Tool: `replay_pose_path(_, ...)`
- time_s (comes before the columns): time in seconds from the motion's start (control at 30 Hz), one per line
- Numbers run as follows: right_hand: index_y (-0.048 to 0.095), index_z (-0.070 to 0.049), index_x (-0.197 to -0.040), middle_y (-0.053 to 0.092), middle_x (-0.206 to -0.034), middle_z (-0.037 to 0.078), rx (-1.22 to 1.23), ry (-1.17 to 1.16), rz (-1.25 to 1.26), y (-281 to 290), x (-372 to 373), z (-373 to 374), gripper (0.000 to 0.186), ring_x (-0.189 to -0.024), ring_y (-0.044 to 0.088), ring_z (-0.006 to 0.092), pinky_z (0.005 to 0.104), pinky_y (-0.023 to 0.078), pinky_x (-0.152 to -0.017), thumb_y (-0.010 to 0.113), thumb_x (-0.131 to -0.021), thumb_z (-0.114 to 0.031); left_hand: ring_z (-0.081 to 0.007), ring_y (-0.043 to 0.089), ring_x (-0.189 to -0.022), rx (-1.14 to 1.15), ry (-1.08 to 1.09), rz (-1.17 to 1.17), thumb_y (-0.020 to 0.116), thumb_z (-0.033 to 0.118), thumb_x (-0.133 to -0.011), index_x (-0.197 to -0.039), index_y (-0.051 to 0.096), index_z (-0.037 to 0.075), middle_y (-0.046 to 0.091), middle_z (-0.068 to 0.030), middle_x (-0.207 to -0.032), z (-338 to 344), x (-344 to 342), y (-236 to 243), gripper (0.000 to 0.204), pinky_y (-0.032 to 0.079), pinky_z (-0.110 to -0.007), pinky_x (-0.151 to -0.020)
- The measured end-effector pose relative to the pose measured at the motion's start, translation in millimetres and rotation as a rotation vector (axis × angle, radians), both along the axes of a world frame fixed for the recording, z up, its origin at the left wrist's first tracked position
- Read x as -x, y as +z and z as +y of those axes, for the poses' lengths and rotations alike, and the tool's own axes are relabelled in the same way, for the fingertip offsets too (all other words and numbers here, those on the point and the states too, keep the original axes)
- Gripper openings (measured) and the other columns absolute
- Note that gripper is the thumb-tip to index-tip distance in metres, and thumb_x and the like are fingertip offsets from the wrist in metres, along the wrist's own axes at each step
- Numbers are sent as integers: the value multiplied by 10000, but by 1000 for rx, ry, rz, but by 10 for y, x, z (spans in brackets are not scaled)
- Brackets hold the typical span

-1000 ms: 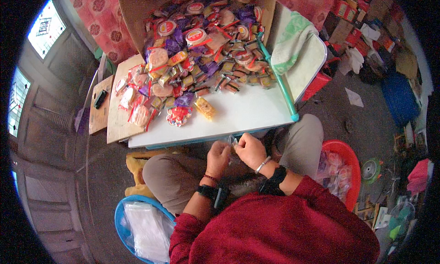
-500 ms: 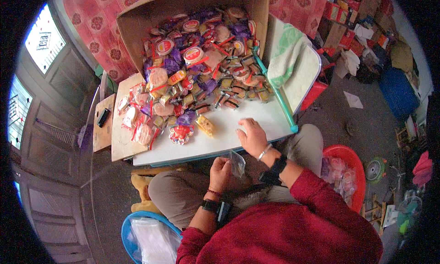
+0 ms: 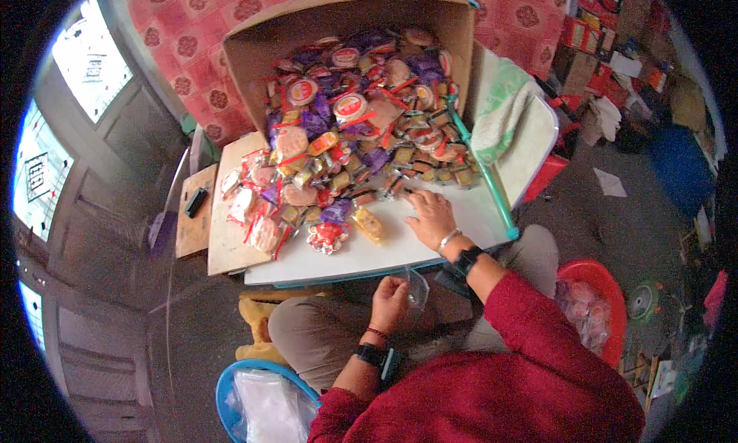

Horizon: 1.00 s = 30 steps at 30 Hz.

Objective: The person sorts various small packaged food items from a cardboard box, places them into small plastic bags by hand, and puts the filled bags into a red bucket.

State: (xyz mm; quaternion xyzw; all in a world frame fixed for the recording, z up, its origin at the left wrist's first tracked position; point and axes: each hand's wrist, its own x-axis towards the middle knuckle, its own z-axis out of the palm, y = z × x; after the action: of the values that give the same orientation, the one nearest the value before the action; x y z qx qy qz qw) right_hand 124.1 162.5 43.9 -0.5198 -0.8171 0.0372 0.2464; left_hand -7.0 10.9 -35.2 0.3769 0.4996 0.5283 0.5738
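Observation:
Over my lap, my left hand [image 3: 389,303] pinches a small clear plastic bag [image 3: 417,289] by its edge. My right hand [image 3: 430,219] is stretched over the white tabletop [image 3: 307,268], fingers apart and holding nothing. Its fingertips come up to the near edge of a pile of small brown wrapped snacks [image 3: 394,186]; whether they touch one I cannot tell. Left of that hand lie a yellow wrapped snack [image 3: 368,225] and a red-and-white wrapped packet [image 3: 327,237]. Behind them, purple packets [image 3: 336,212] and round pinkish wrapped cakes [image 3: 292,142] are heaped together.
The pile spills from a tipped cardboard box [image 3: 350,16]. A green tube [image 3: 492,185] and a towel [image 3: 496,120] lie at the right. Beside my legs stand a blue basin [image 3: 224,389] of clear bags and a red basin [image 3: 615,312] of filled packets.
My right hand has moved forward to the edge of the snack pile. The left still holds the bag. The whole view has shifted, with the scene now farther right and slightly lower.

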Motion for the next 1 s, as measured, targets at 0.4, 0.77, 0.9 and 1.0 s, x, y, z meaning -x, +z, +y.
replay_pose_path(0.4, 489, -84, -1020, 463, -1092, 120, -75, 19, 89, 33, -153, -518, 432, -1019, 452, 324, 440, 362, -871, 705, -662, -193, -78, 485, -640, 71, -51, 58, 562, 133, -865, -876, 538, 30, 536, -2, -721, 11, -30, 113, 106, 414, -228, -571)
replay_pose_path(0.77, 471, -78, -980, 539, -1013, 82, -104, 146, -31, 21, -218, -737, 438, -984, 500, 278, 426, 337, -877, 699, -683, -306, -71, 476, -622, 36, -9, 41, 560, 112, -861, -851, 522, 34, 531, 5, -713, -19, -63, 143, 88, 405, -216, -542)
replay_pose_path(0.9, 506, -64, -952, 581, -912, 114, 35, 148, 57, 133, -145, -862, 318, -882, 548, 307, 410, 406, -799, 662, -717, -211, -69, 474, -606, 96, -33, -13, 561, 124, -865, -861, 519, 38, 530, 5, -713, -41, -32, 178, 96, 400, -212, -526)
replay_pose_path(1.0, 524, -48, -870, 580, -805, 143, 26, 103, 277, 275, -108, -997, 202, -761, 560, 336, 407, 447, -680, 620, -759, -187, -69, 472, -576, 23, -8, 18, 563, 135, -866, -861, 518, 40, 528, 5, -705, -4, -15, 14, 105, 396, -215, -502)
